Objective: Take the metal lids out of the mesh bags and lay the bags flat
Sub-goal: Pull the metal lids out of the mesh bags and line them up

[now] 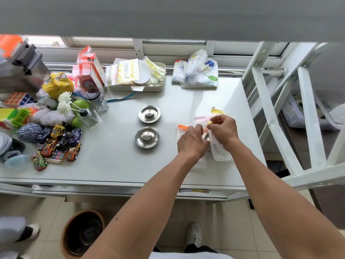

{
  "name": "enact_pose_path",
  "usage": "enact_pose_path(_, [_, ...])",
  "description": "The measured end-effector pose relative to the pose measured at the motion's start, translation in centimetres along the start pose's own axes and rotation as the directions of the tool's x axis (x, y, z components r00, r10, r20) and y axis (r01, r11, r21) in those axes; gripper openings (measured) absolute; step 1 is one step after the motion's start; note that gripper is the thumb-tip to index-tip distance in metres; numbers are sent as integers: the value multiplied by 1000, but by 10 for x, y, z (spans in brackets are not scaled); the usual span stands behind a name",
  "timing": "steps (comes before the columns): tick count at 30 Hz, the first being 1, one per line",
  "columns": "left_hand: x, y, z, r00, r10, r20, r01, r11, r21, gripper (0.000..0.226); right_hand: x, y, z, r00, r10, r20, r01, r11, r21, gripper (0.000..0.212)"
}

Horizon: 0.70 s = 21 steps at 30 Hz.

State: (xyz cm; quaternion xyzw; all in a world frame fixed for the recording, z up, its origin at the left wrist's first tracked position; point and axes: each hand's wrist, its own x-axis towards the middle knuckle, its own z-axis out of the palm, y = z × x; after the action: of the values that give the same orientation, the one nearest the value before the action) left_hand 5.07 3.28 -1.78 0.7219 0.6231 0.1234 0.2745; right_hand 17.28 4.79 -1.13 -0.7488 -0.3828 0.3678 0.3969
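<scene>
Two round metal lids lie bare on the white table, one farther (pixel 149 114) and one nearer (pixel 147 137). To their right, my right hand (pixel 223 130) grips a white mesh bag (pixel 220 152) with a yellow top edge, held upright. My left hand (pixel 192 141) is at the bag's opening, on a third metal lid (pixel 206 136) that shows partly between my hands. An orange-edged mesh bag (pixel 182 130) lies flat under my left hand. A pink-edged bag (pixel 200 118) lies just behind my hands.
Toy cars (pixel 61 139), yarn balls, glass jars (pixel 99 101) and cubes crowd the table's left side. A tray of zip bags (pixel 138 77) and a printed cloth bundle (pixel 197 72) sit at the back. A white ladder frame (pixel 280 109) stands at the right.
</scene>
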Motion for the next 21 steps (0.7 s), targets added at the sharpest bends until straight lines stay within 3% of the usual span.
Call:
enact_pose_path(4, [3,2,3,1000,6,14,-7,998,65,33,-3,8,-3,978,-85,-190,23,950,-310,32])
enact_pose_path(7, [5,8,2,994,-92,55,90,995,30,30,-4,15,-1,994,-8,-113,-40,909,-415,44])
enact_pose_path(10, [9,11,1,971,-196,137,212,970,-115,19,-4,21,2,998,8,-57,-32,897,-440,49])
enact_pose_path(13, [12,14,-3,955,-241,173,283,915,-288,19,-9,18,1,983,-67,-170,-10,908,-419,40])
enact_pose_path(17, [10,15,-31,961,-239,139,276,847,-455,17,-12,11,-4,928,-150,-342,5,921,-390,33])
enact_pose_path(21, [17,-22,-72,965,-254,68,246,777,-580,18,-7,12,-5,945,-148,-293,22,920,-392,31])
